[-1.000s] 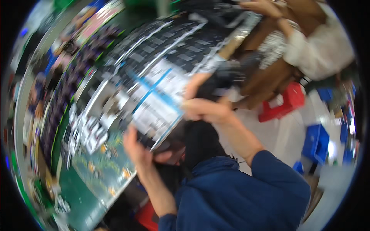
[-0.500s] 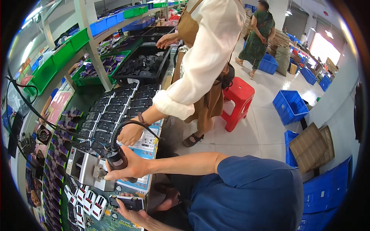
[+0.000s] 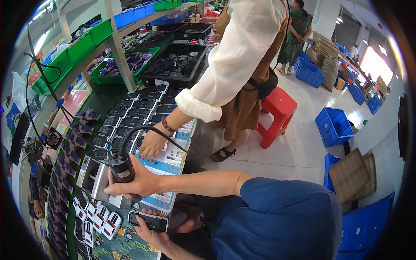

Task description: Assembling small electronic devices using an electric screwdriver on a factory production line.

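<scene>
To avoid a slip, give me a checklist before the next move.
1. Right hand gripping the black tool: ok.
2. Left hand holding the toy car, dark side up: ok.
3. Tool over the toy car: not ok, it's by the metal box.
4. Co-worker's hand well away from the tool: not ok, close in this view.
5. Tool's tip clear of the metal box: cannot tell, tip indistinct.

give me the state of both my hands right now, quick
Left hand: closed, holding a dark toy car part.
Right hand: closed around a black corded tool.
</scene>
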`<state>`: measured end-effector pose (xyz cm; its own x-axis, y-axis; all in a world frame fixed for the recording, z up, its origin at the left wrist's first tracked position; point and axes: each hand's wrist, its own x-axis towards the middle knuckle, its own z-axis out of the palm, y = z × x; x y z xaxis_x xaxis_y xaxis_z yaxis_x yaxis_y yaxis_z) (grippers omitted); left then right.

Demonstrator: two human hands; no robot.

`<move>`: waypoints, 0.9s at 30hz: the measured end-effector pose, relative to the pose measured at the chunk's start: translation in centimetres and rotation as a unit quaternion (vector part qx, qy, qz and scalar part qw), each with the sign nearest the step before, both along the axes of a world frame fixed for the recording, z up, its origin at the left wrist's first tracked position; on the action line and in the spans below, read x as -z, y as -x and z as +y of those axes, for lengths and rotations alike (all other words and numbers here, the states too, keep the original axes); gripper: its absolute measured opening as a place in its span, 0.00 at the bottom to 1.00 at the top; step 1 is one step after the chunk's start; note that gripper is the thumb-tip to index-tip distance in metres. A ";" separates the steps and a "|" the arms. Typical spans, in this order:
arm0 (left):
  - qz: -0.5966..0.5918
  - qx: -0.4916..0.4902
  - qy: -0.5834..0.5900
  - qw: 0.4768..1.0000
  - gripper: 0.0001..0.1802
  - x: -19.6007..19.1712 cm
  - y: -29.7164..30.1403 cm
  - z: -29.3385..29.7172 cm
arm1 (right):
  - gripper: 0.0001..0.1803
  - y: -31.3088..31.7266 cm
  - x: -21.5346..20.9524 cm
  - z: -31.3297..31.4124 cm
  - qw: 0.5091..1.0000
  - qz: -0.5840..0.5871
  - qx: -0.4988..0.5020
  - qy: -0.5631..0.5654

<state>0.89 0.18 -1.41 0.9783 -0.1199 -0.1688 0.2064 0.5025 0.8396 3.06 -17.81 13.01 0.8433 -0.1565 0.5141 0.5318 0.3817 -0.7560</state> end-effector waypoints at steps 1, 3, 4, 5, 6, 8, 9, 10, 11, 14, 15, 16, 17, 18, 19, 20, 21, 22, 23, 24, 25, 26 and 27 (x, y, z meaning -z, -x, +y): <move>0.000 -0.002 -0.002 1.000 0.22 0.1 -0.1 0.1 | 0.14 -0.3 -0.2 0.1 1.000 -0.008 0.006 0.004; 0.000 0.012 0.015 1.000 0.22 0.2 0.1 0.7 | 0.14 -0.8 -0.4 0.4 1.000 -0.011 -0.007 -0.010; 0.003 0.004 0.009 1.000 0.22 0.3 0.1 0.9 | 0.15 -1.1 -0.4 0.7 1.000 -0.005 -0.012 -0.007; 0.003 0.017 -0.003 1.000 0.22 0.0 0.3 1.4 | 0.15 -1.3 -0.4 1.2 1.000 0.003 -0.025 -0.006; 0.004 0.027 -0.019 0.999 0.23 -0.4 0.7 1.9 | 0.17 -1.5 -0.1 1.7 0.999 0.029 -0.022 -0.038; 0.005 0.046 -0.007 0.999 0.22 0.8 0.0 1.4 | 0.20 -2.9 1.1 0.9 1.000 0.008 0.025 0.006; 0.000 0.011 0.001 1.000 0.15 -0.1 0.3 0.0 | 0.17 -2.8 0.5 -0.2 0.999 0.007 0.013 0.052; -0.012 0.026 -0.006 1.000 0.15 0.0 0.2 -0.5 | 0.13 -2.6 -0.1 -0.3 1.000 0.016 0.013 0.007; -0.004 0.036 -0.010 0.999 0.16 0.1 -0.3 -1.4 | 0.09 -2.3 -1.2 -1.0 0.999 0.020 0.021 -0.042; -0.021 0.052 0.010 0.998 0.13 -0.4 -0.2 -1.8 | 0.07 -3.6 -1.4 -1.1 0.994 -0.067 0.088 0.003; -0.003 0.042 0.011 0.999 0.12 -1.0 0.1 -1.5 | 0.07 -4.1 -1.2 -0.8 0.994 -0.081 0.078 0.011; 0.001 0.035 0.006 0.999 0.12 -0.9 0.2 -1.2 | 0.06 -4.5 -0.9 -0.6 0.992 -0.091 0.075 0.050; 0.003 0.033 0.003 0.999 0.12 -0.9 0.3 -1.1 | 0.06 -5.0 -0.7 -0.4 0.987 -0.104 0.075 0.092; 0.006 0.019 0.000 1.000 0.12 -0.8 0.4 -1.0 | 0.06 -5.3 -0.6 0.1 0.989 -0.102 0.062 0.087; 0.002 0.018 0.007 1.000 0.12 -0.8 0.5 -0.9 | 0.06 -5.6 -0.4 0.6 0.987 -0.113 0.061 0.100; -0.002 0.021 0.016 1.000 0.12 -0.7 0.5 -0.9 | 0.06 -5.8 -0.3 1.0 0.983 -0.124 0.063 0.116; 0.000 0.016 0.016 1.000 0.12 -0.6 0.4 -0.8 | 0.06 -5.9 -0.2 1.4 0.984 -0.122 0.058 0.115; 0.005 0.021 0.024 0.999 0.12 -0.6 0.4 -0.8 | 0.06 -5.9 -0.2 1.7 0.982 -0.121 0.065 0.132; 0.008 0.029 0.031 0.999 0.11 -0.7 0.3 -0.8 | 0.06 -6.1 -0.1 2.0 0.979 -0.121 0.074 0.149; 0.005 0.035 0.038 0.999 0.11 -0.9 0.2 -0.8 | 0.07 -6.8 0.4 2.4 0.973 -0.152 0.092 0.145; 0.007 0.034 0.037 0.999 0.11 -0.8 0.2 -0.9 | 0.07 -7.1 0.6 2.6 0.974 -0.150 0.091 0.145; 0.006 0.037 0.038 0.999 0.11 -0.8 0.1 -0.9 | 0.07 -7.2 0.8 2.8 0.972 -0.147 0.100 0.153; 0.004 0.040 0.038 0.998 0.10 -0.7 0.1 -0.9 | 0.08 -7.4 0.9 3.0 0.970 -0.143 0.109 0.161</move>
<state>0.82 -0.72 -0.70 0.9639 -0.2094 -0.1645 0.2549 0.5460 0.7981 10.42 -14.79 12.14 0.6244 -0.1068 0.7738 0.7786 0.0053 -0.6275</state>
